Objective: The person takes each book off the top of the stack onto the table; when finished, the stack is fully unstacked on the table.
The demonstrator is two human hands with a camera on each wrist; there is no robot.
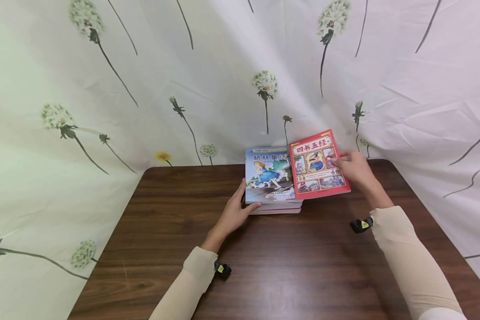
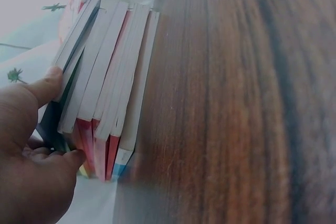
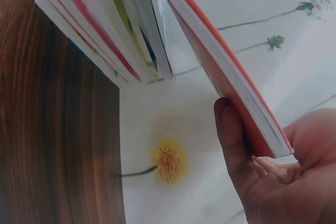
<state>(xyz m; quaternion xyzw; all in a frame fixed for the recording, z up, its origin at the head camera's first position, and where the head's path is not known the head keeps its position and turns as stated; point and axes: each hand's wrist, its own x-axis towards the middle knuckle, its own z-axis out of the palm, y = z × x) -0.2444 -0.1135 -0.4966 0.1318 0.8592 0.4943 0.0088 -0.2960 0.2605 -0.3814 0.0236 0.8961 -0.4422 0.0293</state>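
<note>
As R hand (image 1: 356, 168) grips it, red bk (image 1: 317, 163) extends L

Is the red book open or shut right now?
Shut. The red book in the right hand shows its page edges lying together in one block in the right-wrist view.

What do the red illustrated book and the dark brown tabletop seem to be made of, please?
The red illustrated book seems paper inside smooth card, given its pale page edges between thin red covers.
The dark brown, flat tabletop may be wood or laminate, satin in finish, given its streaks and soft reflection.
</note>
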